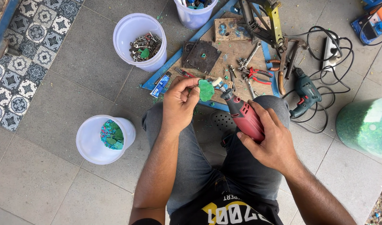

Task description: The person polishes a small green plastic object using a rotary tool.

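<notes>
seated over a wooden board (236,52), a person's left hand (179,102) pinches a green chip (206,90) in closed fingers, just before the board, presenting its edge to the red grinder (242,114) clasped fully in the right hand (271,141).

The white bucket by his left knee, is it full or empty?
Nearly empty. The white bucket stands upright, with only a shallow layer of green and blue scraps on its bottom.

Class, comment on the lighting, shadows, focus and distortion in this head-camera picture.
Head view: soft, even daylight, only faint shadows beside the buckets; no strong glare; the left hand, green piece and red rotary tool in the right hand are sharp; wide-angle bending shows at the edges.
</notes>
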